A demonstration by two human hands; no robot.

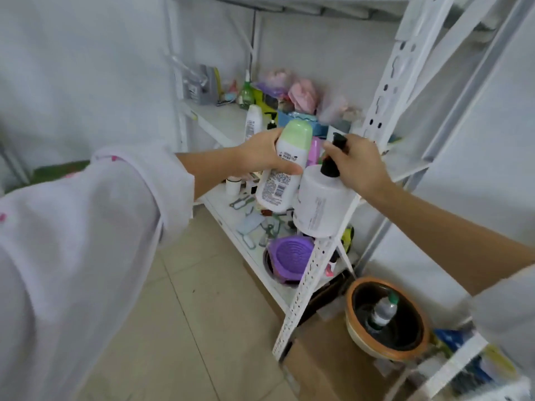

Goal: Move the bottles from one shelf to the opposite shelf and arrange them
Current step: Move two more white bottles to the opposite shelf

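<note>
White plastic in both hands. Left hand (260,153) was clamped round a white bottle with a pale green cap (282,166), cap end up, body tilted. Its back label faced the camera: a barcode and blocks of small print, all too blurred to read, no brand visible. Right hand (357,166) was closed on the black pump head of a wider white pump bottle (320,204), which hung below the fingers; a column of fine grey print ran down its side, unreadable. The two bottles sat just beside each other, possibly touching at the shoulder, cannot tell.

Both were held in the air in front of the white metal shelf unit (388,91), at the height of its middle shelves and near the perforated front upright (307,282); the pump bottle's base overlapped that upright in view. Behind the hands, the upper shelf held another white bottle (253,121), a green spray bottle (246,95), a grey jug (201,85) and pink bags (302,95); its left front part was bare. The lower shelf was cluttered with small tools and a purple bowl (289,256). Beige tiled floor (188,328) to the left of the unit was open. At right, a brown-rimmed pot (386,316) held a small bottle, above a cardboard box (321,360).
</note>
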